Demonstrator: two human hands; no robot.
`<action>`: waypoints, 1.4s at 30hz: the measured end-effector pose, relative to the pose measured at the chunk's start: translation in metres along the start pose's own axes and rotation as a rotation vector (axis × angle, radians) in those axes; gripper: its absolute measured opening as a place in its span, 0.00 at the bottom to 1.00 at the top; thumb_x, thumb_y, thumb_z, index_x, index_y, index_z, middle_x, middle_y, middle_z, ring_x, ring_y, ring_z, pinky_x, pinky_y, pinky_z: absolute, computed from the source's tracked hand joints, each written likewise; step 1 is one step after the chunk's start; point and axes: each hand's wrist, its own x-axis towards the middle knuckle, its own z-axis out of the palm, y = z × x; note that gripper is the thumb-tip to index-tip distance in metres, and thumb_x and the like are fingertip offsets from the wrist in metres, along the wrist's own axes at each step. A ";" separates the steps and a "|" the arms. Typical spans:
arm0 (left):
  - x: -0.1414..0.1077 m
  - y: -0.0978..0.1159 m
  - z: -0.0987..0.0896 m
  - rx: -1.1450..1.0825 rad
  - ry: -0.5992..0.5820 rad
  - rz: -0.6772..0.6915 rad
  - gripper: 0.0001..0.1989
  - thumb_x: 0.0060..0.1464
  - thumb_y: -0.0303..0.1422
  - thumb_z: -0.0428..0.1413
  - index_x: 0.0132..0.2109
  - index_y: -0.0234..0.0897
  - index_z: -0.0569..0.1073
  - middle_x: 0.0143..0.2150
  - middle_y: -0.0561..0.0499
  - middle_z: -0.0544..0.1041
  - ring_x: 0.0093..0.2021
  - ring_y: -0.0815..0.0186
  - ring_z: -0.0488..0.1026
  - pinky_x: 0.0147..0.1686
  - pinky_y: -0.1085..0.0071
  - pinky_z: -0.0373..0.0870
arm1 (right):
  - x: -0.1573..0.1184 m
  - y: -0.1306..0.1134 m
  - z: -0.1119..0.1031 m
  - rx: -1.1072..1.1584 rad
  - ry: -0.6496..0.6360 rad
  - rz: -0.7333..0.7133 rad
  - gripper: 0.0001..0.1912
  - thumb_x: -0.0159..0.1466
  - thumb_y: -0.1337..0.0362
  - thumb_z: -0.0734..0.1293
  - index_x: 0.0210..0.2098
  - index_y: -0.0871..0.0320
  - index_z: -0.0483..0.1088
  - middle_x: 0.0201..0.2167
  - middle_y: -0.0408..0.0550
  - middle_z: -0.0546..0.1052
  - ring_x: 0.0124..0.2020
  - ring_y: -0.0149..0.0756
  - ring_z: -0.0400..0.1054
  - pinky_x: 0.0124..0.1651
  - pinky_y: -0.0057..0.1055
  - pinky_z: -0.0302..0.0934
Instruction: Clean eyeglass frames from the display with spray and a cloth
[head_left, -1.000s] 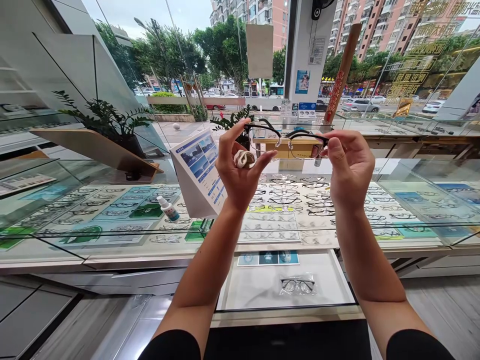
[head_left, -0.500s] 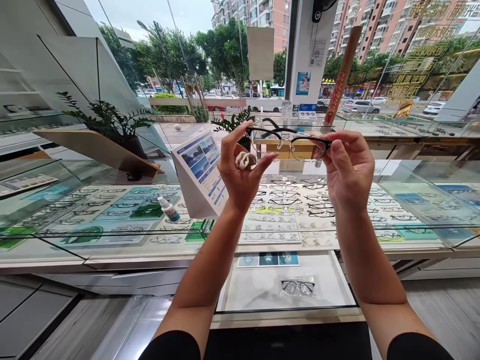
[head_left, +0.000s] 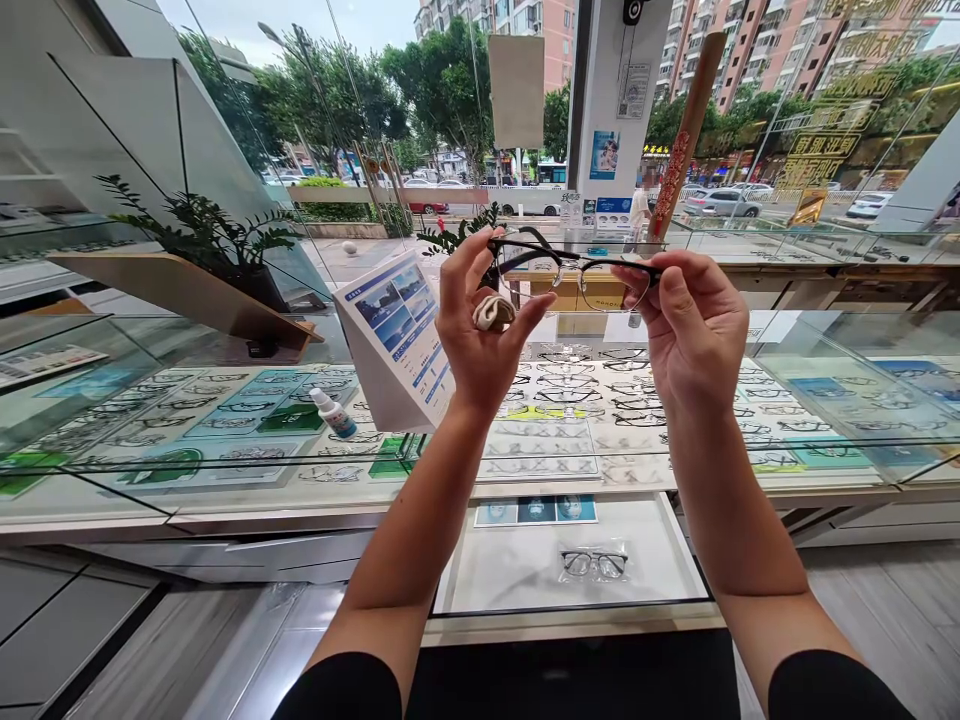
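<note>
A pair of eyeglasses [head_left: 568,262] with a dark browline and clear lenses is held up at chest height between both hands, above the glass counter. At its left end, my left hand [head_left: 480,330] grips the frame with its fingertips at the corner and its thumb by the lower rim. A crumpled pale cloth [head_left: 495,312] is tucked in that same hand's curled fingers. My right hand [head_left: 694,330] pinches the other end of the frame near the hinge, between thumb and fingers. The left temple is partly seen behind the lens; the right one is mostly hidden.
Rows of eyeglass frames lie inside the glass display counter [head_left: 247,462]. On it stand a white spray bottle [head_left: 333,412] and a tent-shaped printed sign [head_left: 397,345]. Below, an open drawer [head_left: 510,580] holds bagged eyeglasses [head_left: 594,565]. Potted plants [head_left: 202,240] stand further back.
The eyeglasses have tilted a little in the hands, so the left temple shows more through the lens. The whole view has shifted slightly; both hands keep their grips.
</note>
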 end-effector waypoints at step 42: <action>0.001 0.024 -0.008 -0.039 -0.124 -0.264 0.38 0.55 0.40 0.71 0.69 0.49 0.68 0.60 0.45 0.83 0.36 0.65 0.80 0.30 0.69 0.72 | 0.005 0.002 -0.006 -0.097 -0.198 0.243 0.13 0.68 0.49 0.77 0.43 0.51 0.83 0.47 0.48 0.86 0.52 0.42 0.80 0.59 0.42 0.75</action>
